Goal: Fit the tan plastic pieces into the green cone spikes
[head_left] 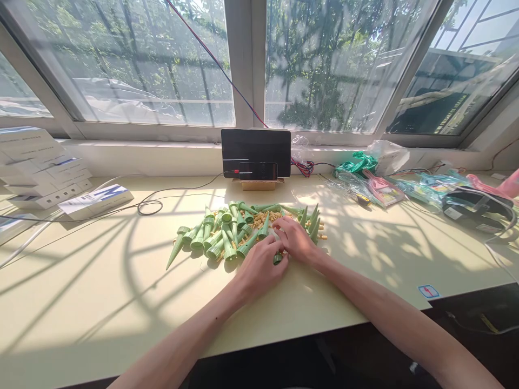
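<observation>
Near the middle of the table lies a heap of green plastic cone-shaped spikes (pixel 228 246), each with a wide collar at one end. Small tan pegs (pixel 265 220) are spread among and behind them. My left hand (pixel 265 265) is closed round one green spike (pixel 277 259); its collared end shows below my fingers and the rest is hidden. Close against it, my right hand (pixel 298 240) has bent fingers over the pegs, and what its fingertips grip is hidden. More green spikes (pixel 314 221) stand upright just beyond my right hand.
A black tablet (pixel 256 146) with a phone (pixel 258 171) before it leans by the window. White boxes (pixel 36 167) are stacked at left, with a cable (pixel 150 205) nearby. Plastic bags (pixel 365 173) and a black headset-like device (pixel 476 208) lie at right.
</observation>
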### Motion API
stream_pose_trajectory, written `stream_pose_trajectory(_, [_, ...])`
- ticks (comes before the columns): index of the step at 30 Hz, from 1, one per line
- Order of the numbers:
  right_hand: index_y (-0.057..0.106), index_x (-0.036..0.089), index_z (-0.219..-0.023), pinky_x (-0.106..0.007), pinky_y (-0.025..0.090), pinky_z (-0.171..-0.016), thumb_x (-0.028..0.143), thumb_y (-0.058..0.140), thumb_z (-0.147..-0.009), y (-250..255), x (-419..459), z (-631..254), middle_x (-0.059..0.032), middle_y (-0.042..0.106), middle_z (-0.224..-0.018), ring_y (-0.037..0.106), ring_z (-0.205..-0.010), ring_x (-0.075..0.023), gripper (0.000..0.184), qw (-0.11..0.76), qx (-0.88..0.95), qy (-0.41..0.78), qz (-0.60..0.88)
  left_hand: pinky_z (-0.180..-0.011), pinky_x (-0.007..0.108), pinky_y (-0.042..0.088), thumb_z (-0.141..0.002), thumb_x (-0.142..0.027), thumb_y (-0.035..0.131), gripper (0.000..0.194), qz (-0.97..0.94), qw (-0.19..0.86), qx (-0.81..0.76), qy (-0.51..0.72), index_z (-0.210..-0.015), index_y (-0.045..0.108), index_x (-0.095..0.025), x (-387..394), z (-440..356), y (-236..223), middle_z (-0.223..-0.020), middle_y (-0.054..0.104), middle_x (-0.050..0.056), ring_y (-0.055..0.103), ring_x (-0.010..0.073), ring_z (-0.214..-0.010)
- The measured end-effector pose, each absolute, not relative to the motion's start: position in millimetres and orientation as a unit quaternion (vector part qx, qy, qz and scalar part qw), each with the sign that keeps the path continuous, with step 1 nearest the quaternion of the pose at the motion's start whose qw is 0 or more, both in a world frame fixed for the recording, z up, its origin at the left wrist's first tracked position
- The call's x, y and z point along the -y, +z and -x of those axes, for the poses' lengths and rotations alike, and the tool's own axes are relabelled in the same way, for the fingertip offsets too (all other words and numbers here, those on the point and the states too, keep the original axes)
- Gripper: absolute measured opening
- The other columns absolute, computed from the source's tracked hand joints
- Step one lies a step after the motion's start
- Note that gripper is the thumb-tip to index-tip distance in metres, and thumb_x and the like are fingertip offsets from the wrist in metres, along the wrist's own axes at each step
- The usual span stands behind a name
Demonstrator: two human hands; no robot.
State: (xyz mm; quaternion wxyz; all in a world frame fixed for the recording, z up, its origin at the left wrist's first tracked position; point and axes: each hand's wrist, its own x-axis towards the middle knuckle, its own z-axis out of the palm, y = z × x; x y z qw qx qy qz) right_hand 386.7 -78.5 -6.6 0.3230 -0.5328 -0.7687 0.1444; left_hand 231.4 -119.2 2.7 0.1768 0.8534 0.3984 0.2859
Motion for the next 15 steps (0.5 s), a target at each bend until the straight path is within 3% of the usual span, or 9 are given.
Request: stream_pose_trajectory(15, [0.066, 0.016, -0.102, -0.034, 0.048, -0.079, 0.017, 0.049, -0.095, -17.1, 74.2, -388.7, -0.0094, 0.065, -0.1, 0.061, -0.088, -0.0219, 0.019, 0.374, 0.772, 0.128, 0.497, -0.059, 0.028, 0.035, -0.087, -0.018, 0.05, 0.022, -0.839, 0.199, -0.399, 0.311, -0.066, 0.047, -0.019, 118.0, -233.4, 2.1, -0.076, 0.051, 0.001, 0.047, 0.0133, -0.065])
